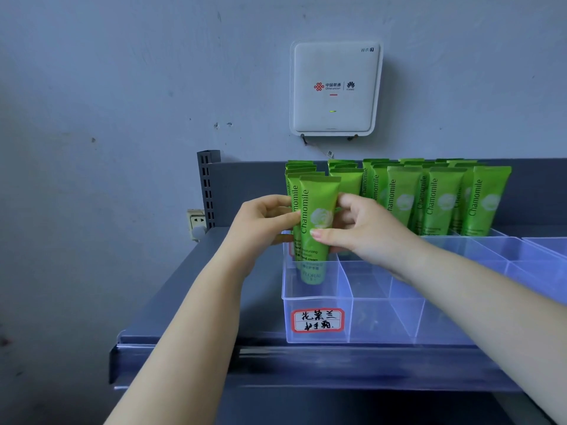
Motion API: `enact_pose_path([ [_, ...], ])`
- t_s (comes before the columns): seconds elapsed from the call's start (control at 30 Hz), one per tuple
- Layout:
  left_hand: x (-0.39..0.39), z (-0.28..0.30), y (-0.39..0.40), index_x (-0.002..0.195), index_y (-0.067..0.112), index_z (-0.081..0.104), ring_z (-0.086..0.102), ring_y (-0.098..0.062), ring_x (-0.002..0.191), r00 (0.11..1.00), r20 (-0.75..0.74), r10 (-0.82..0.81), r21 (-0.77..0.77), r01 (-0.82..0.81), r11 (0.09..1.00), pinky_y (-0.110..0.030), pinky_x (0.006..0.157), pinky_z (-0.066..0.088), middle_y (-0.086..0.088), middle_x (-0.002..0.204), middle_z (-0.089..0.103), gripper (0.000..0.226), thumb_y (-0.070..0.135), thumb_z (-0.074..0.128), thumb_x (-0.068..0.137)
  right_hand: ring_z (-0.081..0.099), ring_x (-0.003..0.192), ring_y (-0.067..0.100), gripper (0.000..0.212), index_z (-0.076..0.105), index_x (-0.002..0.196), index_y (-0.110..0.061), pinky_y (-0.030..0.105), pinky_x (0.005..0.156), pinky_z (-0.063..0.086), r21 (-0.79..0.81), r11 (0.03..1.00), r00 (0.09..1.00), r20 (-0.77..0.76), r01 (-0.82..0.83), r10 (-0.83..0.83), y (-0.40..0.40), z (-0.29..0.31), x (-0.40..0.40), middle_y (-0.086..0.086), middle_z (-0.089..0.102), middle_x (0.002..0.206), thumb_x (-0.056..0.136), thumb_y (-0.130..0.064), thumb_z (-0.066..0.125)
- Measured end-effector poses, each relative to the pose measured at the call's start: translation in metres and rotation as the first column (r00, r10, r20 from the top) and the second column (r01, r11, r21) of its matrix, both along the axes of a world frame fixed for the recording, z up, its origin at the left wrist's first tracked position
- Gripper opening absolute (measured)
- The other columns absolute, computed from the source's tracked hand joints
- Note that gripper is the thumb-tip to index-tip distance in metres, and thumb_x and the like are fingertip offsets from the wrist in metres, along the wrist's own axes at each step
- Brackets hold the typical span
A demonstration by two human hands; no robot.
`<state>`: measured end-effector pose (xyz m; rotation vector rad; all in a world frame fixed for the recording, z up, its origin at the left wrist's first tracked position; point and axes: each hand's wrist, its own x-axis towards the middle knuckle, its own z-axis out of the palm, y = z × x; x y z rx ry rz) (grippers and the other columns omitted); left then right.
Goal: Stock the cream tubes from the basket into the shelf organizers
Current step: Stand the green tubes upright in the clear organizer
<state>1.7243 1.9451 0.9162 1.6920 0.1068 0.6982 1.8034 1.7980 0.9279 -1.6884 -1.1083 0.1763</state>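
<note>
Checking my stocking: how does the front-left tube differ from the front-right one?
The front-left tube is held by both hands, left hand and right hand; the front-right tube stands untouched. The left one stands nearer the organizer's front. Both are green, upright, marked Chamomile.

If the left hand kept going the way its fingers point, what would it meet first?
The left hand points right and already touches the front green tube; beyond that lies the right hand, though depth is unclear.

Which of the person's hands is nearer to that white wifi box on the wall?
Right. The right hand is almost directly below the wifi box, gripping the front cream tube; the left hand holds the tube's other side, farther left.
</note>
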Motion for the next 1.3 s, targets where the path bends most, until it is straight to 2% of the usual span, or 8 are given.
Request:
enact_pose_path([
  [0.13, 0.000, -0.001, 0.000, 0.088, 0.017, 0.069, 0.065, -0.006, 0.066, 1.000, -0.005, -0.004, -0.011, 0.004, 1.000, -0.018, 0.060, 0.053, 0.005, 0.075, 0.071, 0.009, 0.012, 0.061, 0.088, 0.070, 0.087, 0.031, 0.030, 0.064, 0.104, -0.015, 0.050, 0.084, 0.053, -0.016, 0.999, 0.999, 0.035, 0.034, -0.033, 0.001, -0.001, 0.000, 0.016, 0.072, 0.092, 0.076, -0.013, 0.074],
  [0.37, 0.001, 0.000, 0.001, 0.093, 0.014, 0.070, 0.065, -0.013, 0.074, 1.000, -0.017, -0.004, -0.036, 0.004, 0.999, -0.021, 0.064, 0.055, -0.003, 0.083, 0.071, 0.014, 0.021, 0.058, 0.090, 0.070, 0.087, 0.028, 0.030, 0.064, 0.103, -0.009, 0.048, 0.083, 0.054, -0.030, 0.998, 0.998, 0.051, 0.051, -0.049, 0.002, -0.001, 0.000, 0.013, 0.072, 0.092, 0.075, -0.013, 0.075],
  [0.57, -0.002, 0.001, 0.004, 0.096, 0.012, 0.069, 0.063, -0.022, 0.088, 1.000, 0.000, 0.006, -0.059, -0.006, 0.998, -0.033, 0.077, 0.057, -0.012, 0.095, 0.069, 0.018, 0.023, 0.056, 0.091, 0.069, 0.084, 0.030, 0.022, 0.062, 0.086, -0.014, 0.050, 0.080, 0.054, -0.023, 0.997, 0.994, 0.074, 0.076, -0.074, 0.003, -0.002, 0.003, 0.011, 0.072, 0.086, 0.071, -0.014, 0.078],
  [0.77, -0.002, 0.003, 0.001, 0.096, 0.009, 0.068, 0.062, -0.023, 0.086, 0.998, 0.031, 0.051, -0.075, -0.048, 0.996, -0.036, 0.078, 0.057, -0.014, 0.094, 0.065, 0.020, 0.024, 0.057, 0.090, 0.069, 0.085, 0.031, 0.025, 0.064, 0.088, -0.010, 0.051, 0.079, 0.054, -0.016, 0.995, 0.992, 0.083, 0.095, -0.094, 0.004, -0.003, 0.004, 0.013, 0.072, 0.088, 0.069, -0.016, 0.080],
  [0.9, -0.003, 0.006, -0.005, 0.089, 0.011, 0.068, 0.062, -0.022, 0.083, 0.993, 0.053, 0.101, -0.065, -0.097, 0.993, -0.036, 0.076, 0.057, -0.010, 0.086, 0.066, 0.018, 0.024, 0.056, 0.091, 0.069, 0.084, 0.031, 0.022, 0.064, 0.083, -0.015, 0.049, 0.078, 0.055, -0.014, 0.994, 0.990, 0.100, 0.106, -0.104, 0.004, -0.001, 0.003, 0.012, 0.072, 0.086, 0.068, -0.017, 0.081],
  [1.03, -0.005, 0.011, -0.006, 0.083, 0.011, 0.066, 0.062, -0.021, 0.080, 0.983, 0.050, 0.174, -0.064, -0.171, 0.983, -0.043, 0.083, 0.054, -0.007, 0.084, 0.065, 0.022, 0.028, 0.056, 0.092, 0.069, 0.084, 0.029, 0.022, 0.062, 0.078, -0.019, 0.045, 0.079, 0.056, -0.038, 0.994, 0.988, 0.114, 0.107, -0.102, 0.003, 0.002, 0.000, 0.010, 0.072, 0.084, 0.067, -0.016, 0.082],
  [1.2, -0.013, 0.018, -0.008, 0.082, 0.016, 0.065, 0.060, -0.019, 0.079, 0.960, 0.047, 0.276, -0.050, -0.273, 0.961, -0.034, 0.075, 0.051, -0.002, 0.081, 0.065, 0.015, 0.023, 0.055, 0.092, 0.067, 0.080, 0.023, 0.032, 0.068, 0.091, -0.008, 0.040, 0.079, 0.056, -0.073, 0.990, 0.985, 0.130, 0.121, -0.110, -0.001, 0.006, -0.003, 0.009, 0.072, 0.087, 0.066, -0.022, 0.082],
  [1.3, -0.023, 0.028, -0.013, 0.080, 0.020, 0.062, 0.057, -0.016, 0.076, 0.923, 0.096, 0.373, -0.022, -0.372, 0.928, -0.029, 0.072, 0.047, 0.001, 0.078, 0.063, 0.014, 0.017, 0.054, 0.091, 0.067, 0.081, 0.025, 0.030, 0.065, 0.083, -0.011, 0.044, 0.077, 0.056, -0.064, 0.991, 0.988, 0.110, 0.120, -0.112, -0.004, 0.013, -0.003, 0.010, 0.071, 0.085, 0.065, -0.027, 0.083],
])
